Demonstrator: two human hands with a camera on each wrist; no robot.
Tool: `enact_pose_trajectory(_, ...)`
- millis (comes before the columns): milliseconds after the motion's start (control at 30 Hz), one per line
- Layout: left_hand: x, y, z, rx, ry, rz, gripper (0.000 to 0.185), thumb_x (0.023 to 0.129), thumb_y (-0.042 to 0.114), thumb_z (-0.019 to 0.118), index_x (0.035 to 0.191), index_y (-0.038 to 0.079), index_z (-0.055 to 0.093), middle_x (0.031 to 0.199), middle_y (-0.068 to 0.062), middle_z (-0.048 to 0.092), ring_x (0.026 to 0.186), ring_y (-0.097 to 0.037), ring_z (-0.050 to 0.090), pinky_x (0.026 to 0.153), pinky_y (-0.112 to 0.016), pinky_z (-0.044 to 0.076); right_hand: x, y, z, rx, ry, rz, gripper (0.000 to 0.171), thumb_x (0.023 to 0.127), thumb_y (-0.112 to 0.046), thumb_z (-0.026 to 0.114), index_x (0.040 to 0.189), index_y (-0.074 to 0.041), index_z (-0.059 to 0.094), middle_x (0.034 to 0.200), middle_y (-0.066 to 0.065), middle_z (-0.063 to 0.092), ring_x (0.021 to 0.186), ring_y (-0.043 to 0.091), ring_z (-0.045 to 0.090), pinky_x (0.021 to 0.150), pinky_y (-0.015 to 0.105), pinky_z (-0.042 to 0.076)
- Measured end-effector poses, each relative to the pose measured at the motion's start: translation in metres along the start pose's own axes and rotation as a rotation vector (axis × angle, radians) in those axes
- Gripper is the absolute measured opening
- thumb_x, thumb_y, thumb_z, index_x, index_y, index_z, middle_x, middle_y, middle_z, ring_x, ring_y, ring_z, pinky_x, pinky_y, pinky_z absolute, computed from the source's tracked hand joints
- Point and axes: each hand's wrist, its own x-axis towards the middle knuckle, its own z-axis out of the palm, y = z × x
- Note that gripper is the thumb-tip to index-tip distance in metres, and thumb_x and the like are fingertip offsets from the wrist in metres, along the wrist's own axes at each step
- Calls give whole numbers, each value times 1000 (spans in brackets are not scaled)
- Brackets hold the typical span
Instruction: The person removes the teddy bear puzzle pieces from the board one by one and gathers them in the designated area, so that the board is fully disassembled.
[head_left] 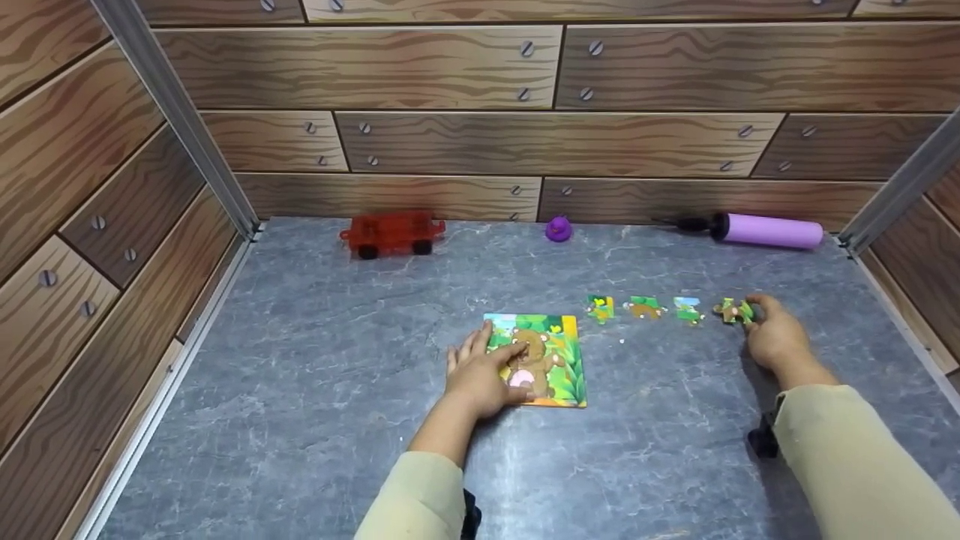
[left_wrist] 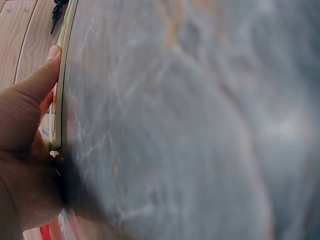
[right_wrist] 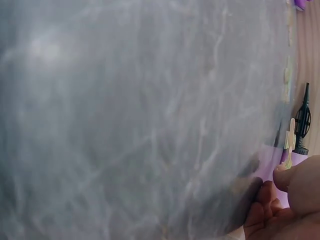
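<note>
A square jigsaw puzzle (head_left: 568, 360) with a bear picture lies on the grey surface. My left hand (head_left: 478, 380) rests on its left side, fingers spread over the picture and hiding part of it. Off to the right, my right hand (head_left: 780, 337) pinches a loose brown and green puzzle piece (head_left: 733, 310) at its right end. In the right wrist view the thumb presses that puzzle piece (right_wrist: 289, 142), seen edge-on. Left of it lie more pieces in a row: one with blue sky (head_left: 687, 309), a brown and green one (head_left: 645, 307), and one with a yellow patch (head_left: 600, 307).
Along the back wall stand a red toy wagon (head_left: 392, 232), a small purple rubber duck (head_left: 558, 229) and a purple hand pump (head_left: 772, 231) with a black nozzle. Wood-patterned panels (head_left: 450, 142) enclose the grey tabletop (head_left: 337, 360) at the back and sides.
</note>
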Motion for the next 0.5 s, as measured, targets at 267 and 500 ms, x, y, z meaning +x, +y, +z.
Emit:
enact_pose_trajectory(267,0,1,0,-2,-10,-8,75,70,55,76,139,45,45,161,-4,8,145,-32,7,113,-59,-4,2,-4,0,-26,-47,76,47,98,-11,40,144,-2,28,133,41,37,118,58,38,93,67,35)
enact_pose_trajectory(500,0,0,0,-2,0,-7,76,70,57,76,138,45,46,161,-3,9,145,-31,9,113,-59,-2,4,-5,0,-44,-53,73,46,99,-11,39,143,-3,29,132,40,40,116,58,40,92,66,37)
